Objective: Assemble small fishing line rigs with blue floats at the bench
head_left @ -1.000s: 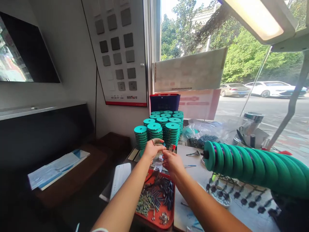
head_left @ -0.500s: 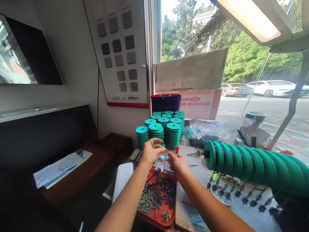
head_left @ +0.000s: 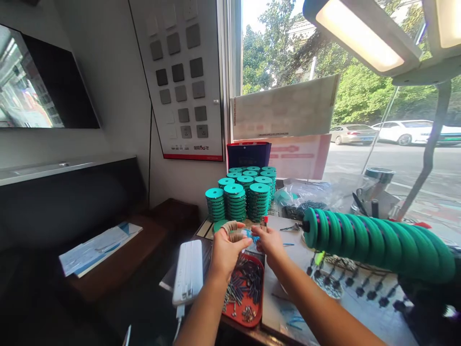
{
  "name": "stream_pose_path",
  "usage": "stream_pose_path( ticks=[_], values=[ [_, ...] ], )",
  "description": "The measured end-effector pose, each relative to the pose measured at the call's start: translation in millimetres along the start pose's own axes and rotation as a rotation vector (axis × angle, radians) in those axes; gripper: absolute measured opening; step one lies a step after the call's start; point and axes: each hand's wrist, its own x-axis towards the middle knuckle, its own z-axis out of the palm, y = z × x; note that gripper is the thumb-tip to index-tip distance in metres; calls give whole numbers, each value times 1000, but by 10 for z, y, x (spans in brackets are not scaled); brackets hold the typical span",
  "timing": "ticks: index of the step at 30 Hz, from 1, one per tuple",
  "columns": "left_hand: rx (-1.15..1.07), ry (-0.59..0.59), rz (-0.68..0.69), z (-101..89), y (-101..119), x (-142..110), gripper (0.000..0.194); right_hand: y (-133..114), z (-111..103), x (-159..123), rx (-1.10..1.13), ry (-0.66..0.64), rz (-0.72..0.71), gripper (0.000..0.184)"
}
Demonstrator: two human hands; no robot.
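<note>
My left hand (head_left: 230, 247) is over the far part of the red tray, thumb and fingers pinched together, with tan wraps on some fingers. Close by on its right, my right hand (head_left: 269, 242) has its fingers closed too. Small blue strips (head_left: 248, 233) show between the fingertips; what each hand grips is too small to make out. A small red-topped object (head_left: 264, 220) rises just behind my right fingers, and whether they touch it is unclear. Below my hands, the red tray (head_left: 257, 317) holds many small metal pins and screws, partly hidden by my left forearm.
Stacks of green discs (head_left: 234, 190) stand behind my hands. A long row of green discs on a spindle (head_left: 374, 240) reaches in from the right. A white device with a cable (head_left: 188, 271) lies left of the tray. A lamp (head_left: 360, 36) hangs overhead.
My left hand has moved slightly right and down, closer to my right hand. The view has shifted, so more of the white device and its cable shows.
</note>
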Motion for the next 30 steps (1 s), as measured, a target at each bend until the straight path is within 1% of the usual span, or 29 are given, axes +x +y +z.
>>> stream_pose_path(
  ticks=[3,4,6,8,11,13,17,20,23,26,30],
  values=[
    [-25,15,-3,-23,-8,-108,38,-3,-42,-234,57,-94,-66,17],
    [-33,16,-5,-31,-7,-159,38,6,-72,-343,75,-136,-89,22],
    [-44,12,-14,-48,-6,-292,38,37,-156,-583,93,-225,-115,39],
    [-55,-16,-38,-62,-14,-463,38,76,-258,-818,97,-276,-115,50],
    [-42,-70,-82,-75,-36,-731,36,124,-391,-1080,50,-278,-133,46],
    [8,-66,-96,-80,-55,-869,34,148,-444,-1175,-1,-269,-139,43],
    [105,-33,-118,-92,-113,-985,34,210,-476,-1225,-42,-249,-109,40],
    [207,5,-121,-99,-158,-982,38,272,-475,-1198,-44,-240,-114,37],
    [279,18,-128,-93,-185,-962,40,331,-481,-1151,-28,-223,-114,36],
    [264,4,-154,-82,-200,-952,40,366,-502,-1117,-16,-246,-102,35],
    [203,2,-162,-76,-217,-963,40,397,-532,-1100,73,-303,-14,35]
  ],
)
